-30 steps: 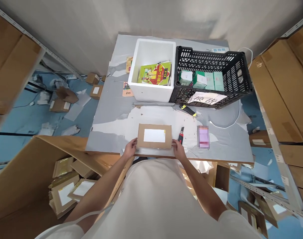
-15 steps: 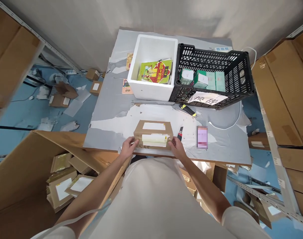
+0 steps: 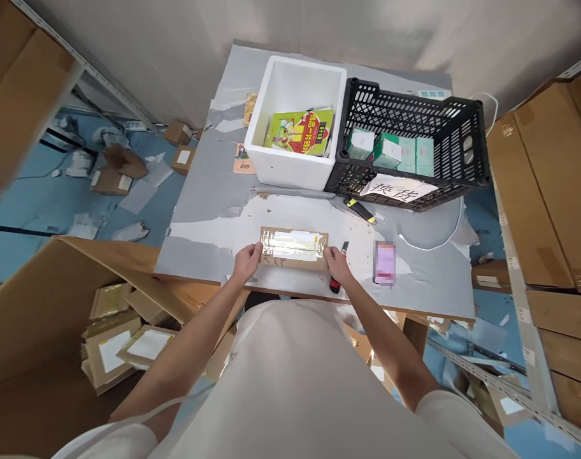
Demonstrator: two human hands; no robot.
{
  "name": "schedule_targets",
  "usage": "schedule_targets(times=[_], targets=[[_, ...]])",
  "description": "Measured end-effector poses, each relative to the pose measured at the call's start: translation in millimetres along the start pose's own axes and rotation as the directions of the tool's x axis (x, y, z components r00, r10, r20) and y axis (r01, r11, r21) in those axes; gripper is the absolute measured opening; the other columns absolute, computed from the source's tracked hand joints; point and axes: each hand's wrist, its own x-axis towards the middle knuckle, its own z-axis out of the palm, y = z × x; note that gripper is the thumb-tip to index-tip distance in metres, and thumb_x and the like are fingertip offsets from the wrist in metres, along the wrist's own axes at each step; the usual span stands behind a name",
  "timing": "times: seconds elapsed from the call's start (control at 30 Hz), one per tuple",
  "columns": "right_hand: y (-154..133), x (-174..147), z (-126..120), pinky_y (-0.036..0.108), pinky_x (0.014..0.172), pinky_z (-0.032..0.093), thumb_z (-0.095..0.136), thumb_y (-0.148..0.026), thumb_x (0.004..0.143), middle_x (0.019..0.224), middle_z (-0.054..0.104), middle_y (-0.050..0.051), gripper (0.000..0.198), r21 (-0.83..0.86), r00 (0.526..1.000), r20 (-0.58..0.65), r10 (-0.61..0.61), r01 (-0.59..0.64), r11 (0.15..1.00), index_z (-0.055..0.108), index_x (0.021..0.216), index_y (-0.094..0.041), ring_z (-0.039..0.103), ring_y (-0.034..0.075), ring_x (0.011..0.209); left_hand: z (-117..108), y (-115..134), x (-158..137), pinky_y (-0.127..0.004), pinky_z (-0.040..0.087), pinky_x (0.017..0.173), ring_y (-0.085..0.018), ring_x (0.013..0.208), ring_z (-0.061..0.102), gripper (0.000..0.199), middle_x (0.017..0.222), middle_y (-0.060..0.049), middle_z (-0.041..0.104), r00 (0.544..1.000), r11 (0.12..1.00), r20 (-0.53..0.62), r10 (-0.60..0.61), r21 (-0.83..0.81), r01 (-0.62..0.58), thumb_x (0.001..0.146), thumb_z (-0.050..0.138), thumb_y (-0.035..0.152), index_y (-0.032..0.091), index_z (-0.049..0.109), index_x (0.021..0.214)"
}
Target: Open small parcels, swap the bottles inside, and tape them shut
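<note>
Between my hands is a small brown cardboard box, its taped, labelled side facing up at me. Glossy clear tape covers the white label, and black handwriting shows below it. My left hand grips the box's left end, fingers closed on the edge. At the right end, my right hand pinches the other edge. A red box cutter lies partly under my right hand. Just right of that is a phone with a blurred pink screen. A black and yellow utility knife rests behind them.
A white foam box holding picture books and a black plastic crate with green boxes stand at the back of the table. A large open carton of parcels is at left. Stacked cartons line the right side.
The cardboard box has been tipped so its taped label side turns up, and both hands have moved slightly away from me with it. More of the red box cutter shows.
</note>
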Motion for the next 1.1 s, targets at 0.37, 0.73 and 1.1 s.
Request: schedule_targets(times=[0.37, 0.73, 1.1], targets=[[54.4, -11.6, 21.3, 0.044, 0.095, 0.046, 0.065, -0.021, 0.066, 0.136, 0.046, 0.009, 0.076, 0.092, 0.989, 0.059, -0.133, 0.127, 0.988, 0.035, 0.134, -0.028, 0.05, 0.025, 0.12, 13.3, -42.9, -18.0, -0.042, 0.051, 0.088, -0.026, 0.101, 0.062, 0.054, 0.106, -0.01, 0.068, 0.986, 0.962, 0.155, -0.066, -0.254, 0.104, 0.065, 0.066, 0.033, 0.018, 0.059, 0.117], [21.1, -20.2, 1.2, 0.033, 0.076, 0.051, 0.055, -0.04, 0.08, 0.11, 0.063, 0.008, 0.044, 0.071, 0.988, 0.078, -0.136, 0.13, 0.989, 0.047, 0.119, -0.021, 0.062, 0.019, 0.088, 2.0, -12.5, -26.7, -0.035, 0.049, 0.085, -0.023, 0.095, 0.062, 0.05, 0.106, -0.011, 0.068, 0.996, 0.972, 0.091, 0.019, -0.235, 0.003, 0.075, 0.056, 0.052, 0.013, 0.062, 0.105], [8.5, -1.5, 22.4, 0.03, 0.065, 0.041, 0.036, -0.054, 0.09, 0.078, 0.064, 0.007, 0.038, -0.293, 1.0, -0.009, -0.024, 0.02, 0.956, 0.054, 0.085, -0.021, 0.059, 0.022, 0.076, 10.4, -11.5, 5.4, -0.03, 0.043, 0.074, -0.021, 0.078, 0.06, 0.047, 0.086, -0.008, 0.07, 0.999, 0.983, -0.052, 0.001, 0.181, 0.009, 0.083, 0.042, 0.054, 0.016, 0.07, 0.084]])
